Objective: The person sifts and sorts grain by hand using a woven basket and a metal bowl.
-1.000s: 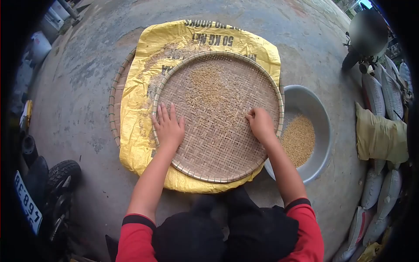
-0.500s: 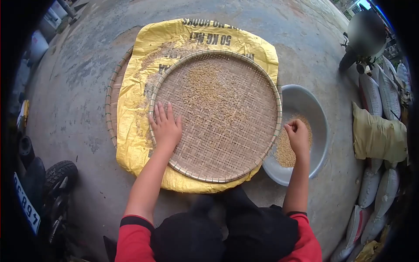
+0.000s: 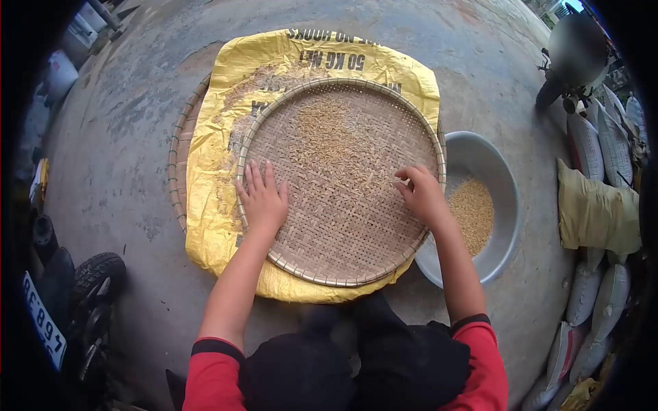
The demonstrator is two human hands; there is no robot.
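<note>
A round woven bamboo tray [image 3: 343, 240] lies on a yellow sack [image 3: 212, 157]. Unhusked grains [image 3: 325, 133] are heaped near its upper middle and thinly scattered toward the centre. My left hand [image 3: 264, 202] rests on the tray's left edge with its fingers spread, holding nothing. Over the right part of the tray is my right hand [image 3: 421, 192], its fingers curled with thumb and index tips a little apart, close to the scattered grains. A grey metal basin [image 3: 504, 205] with a pile of grain [image 3: 471, 212] stands to the right of the tray, partly behind my right forearm.
Another woven tray [image 3: 184, 144] shows under the sack's left side. Filled sacks [image 3: 610, 157] line the right edge, near a parked motorbike [image 3: 576, 61]. A motorbike wheel [image 3: 99, 274] and number plate [image 3: 44, 318] are at the lower left.
My right hand has moved left from above the basin to over the tray, and its fingertips have parted slightly. My left hand has stayed on the tray's edge.
</note>
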